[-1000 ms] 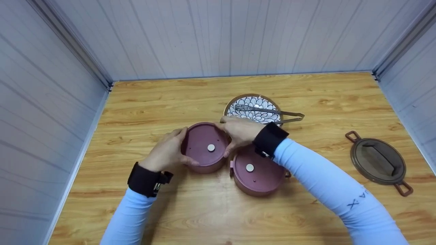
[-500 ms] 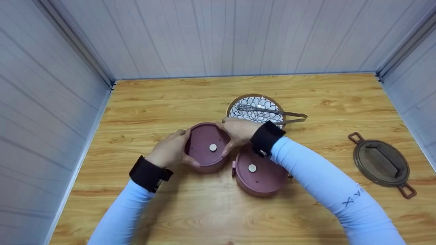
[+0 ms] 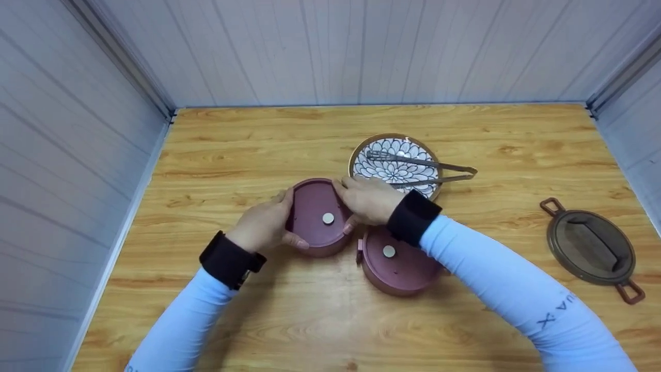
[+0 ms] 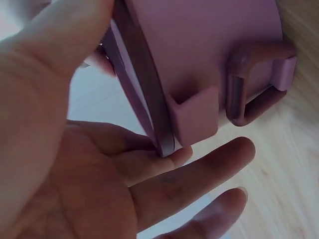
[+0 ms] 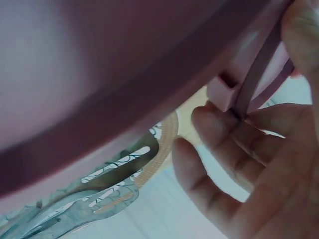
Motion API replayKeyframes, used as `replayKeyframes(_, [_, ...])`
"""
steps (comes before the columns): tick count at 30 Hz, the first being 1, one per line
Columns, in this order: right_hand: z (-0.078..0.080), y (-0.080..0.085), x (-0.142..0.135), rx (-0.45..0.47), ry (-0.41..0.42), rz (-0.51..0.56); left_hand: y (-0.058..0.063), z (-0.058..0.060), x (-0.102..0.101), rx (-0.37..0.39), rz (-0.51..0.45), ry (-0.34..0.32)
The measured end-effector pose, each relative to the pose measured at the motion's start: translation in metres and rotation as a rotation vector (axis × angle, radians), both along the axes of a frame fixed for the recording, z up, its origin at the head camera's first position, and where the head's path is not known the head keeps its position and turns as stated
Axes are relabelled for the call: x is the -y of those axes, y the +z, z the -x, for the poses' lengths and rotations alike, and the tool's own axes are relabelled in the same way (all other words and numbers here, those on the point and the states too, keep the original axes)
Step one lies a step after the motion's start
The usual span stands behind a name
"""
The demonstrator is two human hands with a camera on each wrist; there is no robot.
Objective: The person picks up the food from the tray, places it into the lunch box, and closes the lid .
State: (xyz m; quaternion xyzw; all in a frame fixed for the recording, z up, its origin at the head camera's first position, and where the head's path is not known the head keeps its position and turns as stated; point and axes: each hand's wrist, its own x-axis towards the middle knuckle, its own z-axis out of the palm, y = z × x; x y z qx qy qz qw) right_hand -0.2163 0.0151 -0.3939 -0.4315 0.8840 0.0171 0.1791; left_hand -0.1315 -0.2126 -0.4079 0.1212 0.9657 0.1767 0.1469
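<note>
Two mauve round pots with lids stand side by side. On the left pot, the sunken lid bears a pale round knob. My left hand grips the lid's left edge, thumb at the near rim. My right hand grips its right edge. In the left wrist view, fingers meet the dark rim beside a square tab, and a loop clasp hangs on the pot's side. In the right wrist view, fingertips touch another tab. My right wrist and forearm partly hide the right pot.
Behind the hands lies a flower-patterned plate with metal tongs across it. At the right sits a dark brown round piece with a bar on top and two loop handles. Pale panel walls border the wooden table.
Both hands keep their hold at the left pot's lid, with little shift of the fingers. The head view has moved a little, so the items appear slightly farther right.
</note>
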Motion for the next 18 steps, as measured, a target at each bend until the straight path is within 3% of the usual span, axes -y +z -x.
replayKeyframes(6, [0.005,0.002,-0.004,-0.01,0.003,0.045,0.003,0.006,-0.004,0.035,0.02,-0.004])
replayKeyframes(13, [0.016,0.005,0.006,0.094,-0.002,0.01,0.006,0.017,-0.013,0.101,0.043,-0.004])
replayKeyframes(18, [0.018,0.004,0.011,0.185,-0.077,-0.02,0.008,0.024,-0.016,0.133,0.126,0.002])
